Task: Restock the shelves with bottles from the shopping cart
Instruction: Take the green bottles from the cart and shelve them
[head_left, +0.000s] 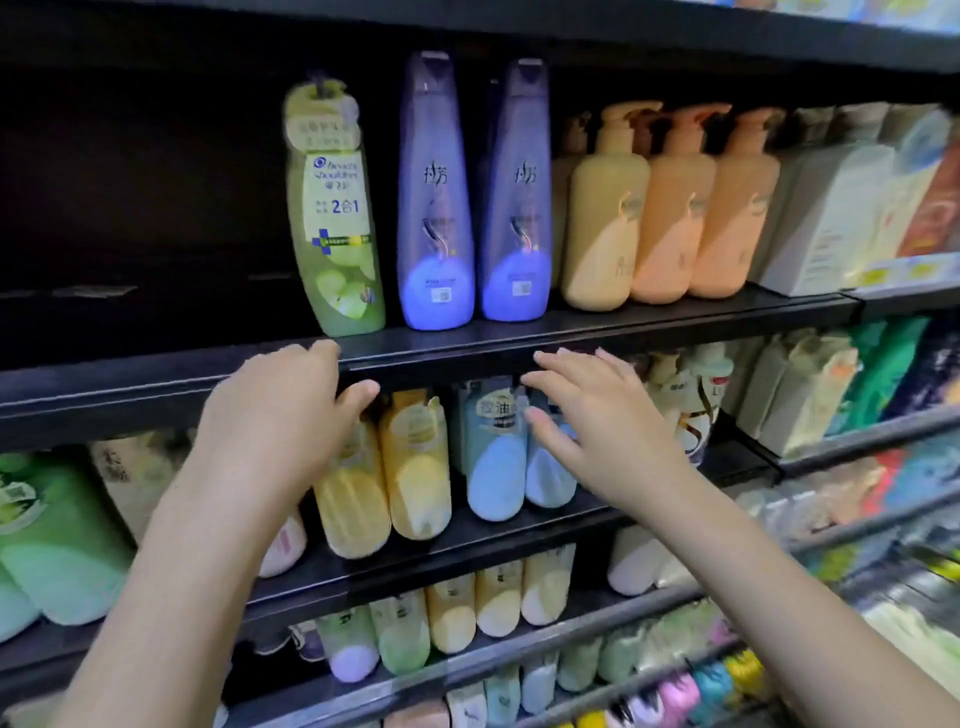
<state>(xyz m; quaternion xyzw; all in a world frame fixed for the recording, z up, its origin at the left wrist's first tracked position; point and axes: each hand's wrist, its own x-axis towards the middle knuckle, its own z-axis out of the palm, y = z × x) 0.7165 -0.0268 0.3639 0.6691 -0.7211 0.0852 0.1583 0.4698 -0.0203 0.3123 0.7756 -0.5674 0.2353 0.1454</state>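
Note:
A green shampoo bottle stands upright at the left end of a row on the upper black shelf, with two purple bottles to its right. My left hand hovers just below that shelf's front edge, under the green bottle, fingers loosely curled and holding nothing. My right hand is raised beside it with fingers spread, in front of the blue bottles on the shelf below, holding nothing. The shopping cart is out of view.
Beige and orange pump bottles and white cartons fill the upper shelf to the right. The upper shelf left of the green bottle is dark and bare. Yellow bottles and green bottles crowd the lower shelves.

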